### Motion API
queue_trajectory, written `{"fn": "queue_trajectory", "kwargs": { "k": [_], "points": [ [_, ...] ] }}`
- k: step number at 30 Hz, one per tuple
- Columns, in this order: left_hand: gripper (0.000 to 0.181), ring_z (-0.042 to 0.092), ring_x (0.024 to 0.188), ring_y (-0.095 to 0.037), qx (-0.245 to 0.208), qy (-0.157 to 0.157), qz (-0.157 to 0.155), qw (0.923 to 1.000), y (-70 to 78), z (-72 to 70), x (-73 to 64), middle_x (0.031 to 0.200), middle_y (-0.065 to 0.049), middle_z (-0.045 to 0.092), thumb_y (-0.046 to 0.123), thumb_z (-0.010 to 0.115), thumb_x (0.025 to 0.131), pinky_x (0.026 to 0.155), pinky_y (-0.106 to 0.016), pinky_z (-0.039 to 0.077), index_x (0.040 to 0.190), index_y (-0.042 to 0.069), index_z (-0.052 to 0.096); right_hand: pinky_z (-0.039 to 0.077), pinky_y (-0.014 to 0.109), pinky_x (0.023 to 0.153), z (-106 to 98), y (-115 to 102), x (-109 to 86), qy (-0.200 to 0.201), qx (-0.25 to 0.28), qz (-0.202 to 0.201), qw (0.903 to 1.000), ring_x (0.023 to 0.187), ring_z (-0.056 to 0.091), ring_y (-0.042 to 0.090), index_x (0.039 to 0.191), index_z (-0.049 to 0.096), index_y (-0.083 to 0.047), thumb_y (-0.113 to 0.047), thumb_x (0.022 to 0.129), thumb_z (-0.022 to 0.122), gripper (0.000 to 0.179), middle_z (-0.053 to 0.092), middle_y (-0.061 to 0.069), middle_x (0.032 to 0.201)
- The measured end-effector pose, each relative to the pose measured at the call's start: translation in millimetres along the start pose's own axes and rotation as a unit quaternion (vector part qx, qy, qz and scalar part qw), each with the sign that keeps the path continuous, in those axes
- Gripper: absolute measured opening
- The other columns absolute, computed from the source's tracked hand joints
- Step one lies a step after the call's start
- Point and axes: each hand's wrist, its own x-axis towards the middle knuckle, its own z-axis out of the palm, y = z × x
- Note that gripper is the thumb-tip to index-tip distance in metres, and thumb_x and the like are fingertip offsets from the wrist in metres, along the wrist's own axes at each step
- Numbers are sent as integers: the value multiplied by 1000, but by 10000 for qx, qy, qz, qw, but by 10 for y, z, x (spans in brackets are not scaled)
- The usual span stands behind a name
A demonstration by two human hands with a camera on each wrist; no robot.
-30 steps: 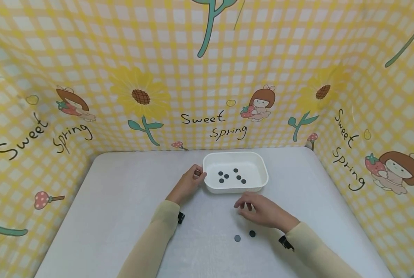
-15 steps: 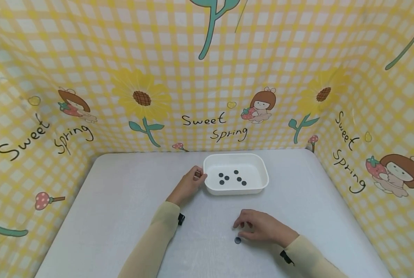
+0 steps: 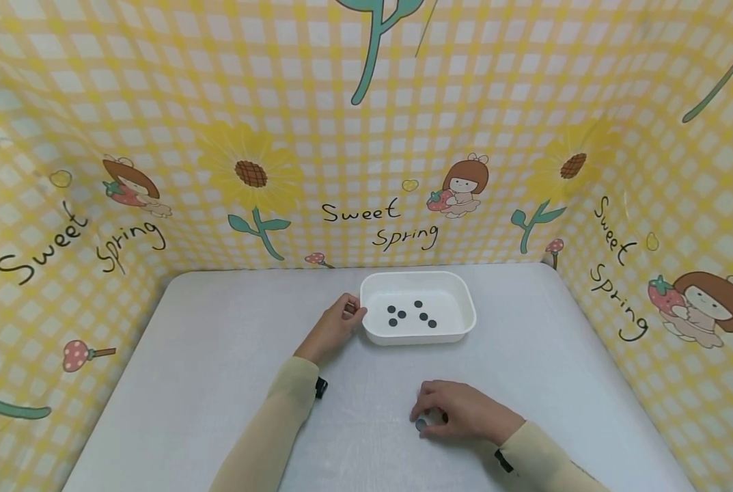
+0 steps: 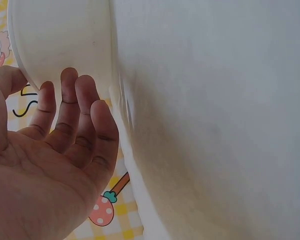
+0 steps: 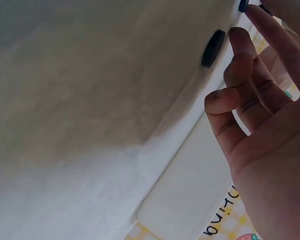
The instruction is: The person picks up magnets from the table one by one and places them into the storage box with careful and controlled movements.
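Note:
My left hand [image 3: 335, 326] holds the left end of a white rectangular basin [image 3: 418, 337], with the thumb at its rim. In the left wrist view the other fingers [image 4: 70, 95] lie along the basin's outer wall. Nearer the front, my right hand [image 3: 464, 410] is low over the table, thumb and index finger around a small grey disc [image 3: 421, 424] at its edges. A second, dark disc [image 5: 213, 48] stands out in the right wrist view, close to the middle fingertip; from the head it is mostly hidden under the hand.
Several dark discs [image 3: 402, 315] lie flat and spread out inside the basin. Under everything is a white-covered table [image 3: 231, 383]. Yellow checked cloth [image 3: 366, 137] printed with flowers and girls hangs along the back and both sides.
My right hand has come back from beside the basin toward the table's front, and its thumb and index finger have closed around the grey disc. The left hand stays at the basin.

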Motion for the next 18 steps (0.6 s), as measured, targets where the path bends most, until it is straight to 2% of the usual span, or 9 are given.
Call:
{"fn": "queue_trajectory", "kwargs": {
  "k": [7, 18],
  "points": [
    [22, 62, 106, -21, -26, 33, 28, 10000, 7, 5, 7, 114, -2, 64, 39, 62, 110, 92, -41, 51, 118, 18, 57, 49, 19, 83, 16, 23, -3, 82, -235, -331, 9991, 89, 55, -1, 111, 80, -29, -27, 94, 86, 19, 62, -18, 104],
    [23, 62, 104, -20, 4, 31, 21, 10000, 22, 6, -12, 115, -3, 63, 39, 62, 110, 91, -40, 51, 118, 18, 57, 50, 20, 84, -16, 57, -10, 92, -332, -252, 9991, 91, 54, -2, 112, 80, -28, -26, 94, 85, 19, 63, -18, 105]
  ]
}}
